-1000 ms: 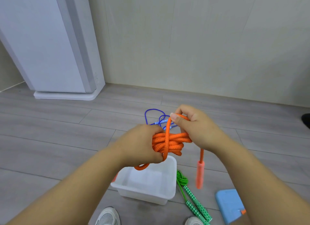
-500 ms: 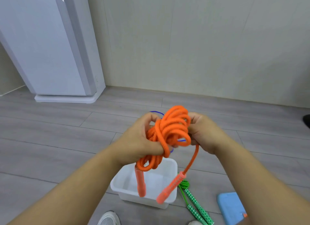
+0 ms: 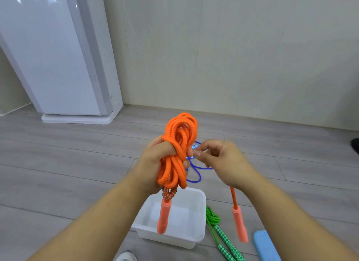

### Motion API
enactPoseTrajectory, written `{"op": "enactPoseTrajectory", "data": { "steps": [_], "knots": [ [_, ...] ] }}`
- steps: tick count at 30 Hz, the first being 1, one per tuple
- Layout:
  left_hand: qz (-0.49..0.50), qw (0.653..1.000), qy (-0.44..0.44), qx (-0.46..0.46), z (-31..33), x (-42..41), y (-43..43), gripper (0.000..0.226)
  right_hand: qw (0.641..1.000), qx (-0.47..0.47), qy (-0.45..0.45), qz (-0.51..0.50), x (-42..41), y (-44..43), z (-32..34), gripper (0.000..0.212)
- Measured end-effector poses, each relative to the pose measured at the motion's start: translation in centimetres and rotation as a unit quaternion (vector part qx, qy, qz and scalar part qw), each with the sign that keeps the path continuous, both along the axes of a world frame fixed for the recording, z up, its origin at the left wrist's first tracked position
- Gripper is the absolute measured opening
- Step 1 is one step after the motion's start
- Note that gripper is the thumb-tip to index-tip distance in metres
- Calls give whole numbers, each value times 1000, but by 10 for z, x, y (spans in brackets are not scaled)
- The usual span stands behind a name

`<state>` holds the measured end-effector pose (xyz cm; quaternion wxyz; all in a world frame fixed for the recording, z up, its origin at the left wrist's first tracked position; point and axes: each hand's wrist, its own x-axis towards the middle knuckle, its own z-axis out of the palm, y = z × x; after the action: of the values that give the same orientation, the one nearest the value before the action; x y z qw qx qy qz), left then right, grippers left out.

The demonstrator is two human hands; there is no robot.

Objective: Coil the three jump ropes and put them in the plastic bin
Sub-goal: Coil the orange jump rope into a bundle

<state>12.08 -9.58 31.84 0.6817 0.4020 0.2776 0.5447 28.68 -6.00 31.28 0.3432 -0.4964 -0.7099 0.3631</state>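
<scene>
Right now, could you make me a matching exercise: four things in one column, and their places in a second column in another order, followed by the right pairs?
Things
1. orange rope
2. green rope
3. blue rope
4. bin

Places
a. on the floor, right of the bin
b. on the floor, beside a white shoe
c. coiled, held up in the left hand
d. on the floor, beyond the bin

Pairs: 1-c, 2-a, 3-d, 4-b
</scene>
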Motion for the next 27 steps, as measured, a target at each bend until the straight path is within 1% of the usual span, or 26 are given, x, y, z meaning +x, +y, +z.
{"op": "enactPoseTrajectory", "data": {
  "steps": [3, 5, 7, 8, 9, 11, 12, 14, 17, 20, 21, 24, 27],
  "knots": [
    [-52, 998, -34, -7, 1, -4, 1, 58, 1000, 8, -23, -9, 1, -1, 1, 12],
    [-79, 996, -47, -17, 2, -6, 1, 62, 999, 15, -39, -14, 2, -2, 3, 12],
    [-68, 997, -21, -30, 4, -4, 1, 68, 998, 22, -56, -15, 3, -3, 3, 15],
    [-45, 998, 14, -33, 4, -3, 1, 71, 998, 25, -60, -15, 4, -4, 3, 17],
    [-13, 998, 55, -33, 3, -1, 0, 68, 998, 26, -62, -15, 4, -5, 3, 18],
    [45, 991, 117, -35, 2, 2, 0, 44, 997, 29, -72, -14, 6, -6, 4, 18],
    [65, 989, 128, -42, 2, 2, 0, 32, 996, 35, -80, -15, 7, -7, 5, 18],
    [96, 985, 135, -55, 3, 1, 0, 20, 994, 50, -91, -17, 9, -7, 7, 17],
    [130, 980, 143, -56, 3, 0, -1, 21, 993, 64, -98, -20, 11, -9, 8, 16],
    [162, 975, 143, -52, 4, 1, 0, 3, 992, 69, -101, -20, 13, -12, 9, 18],
    [177, 972, 142, -51, 3, 0, 1, 3, 991, 71, -106, -24, 14, -12, 9, 19],
    [244, 957, 147, -44, 2, -4, 4, 15, 989, 76, -124, -27, 20, -14, 11, 20],
    [277, 944, 175, -23, 1, -6, 6, 17, 990, 65, -128, -2, 24, -21, 12, 16]
  ]
}}
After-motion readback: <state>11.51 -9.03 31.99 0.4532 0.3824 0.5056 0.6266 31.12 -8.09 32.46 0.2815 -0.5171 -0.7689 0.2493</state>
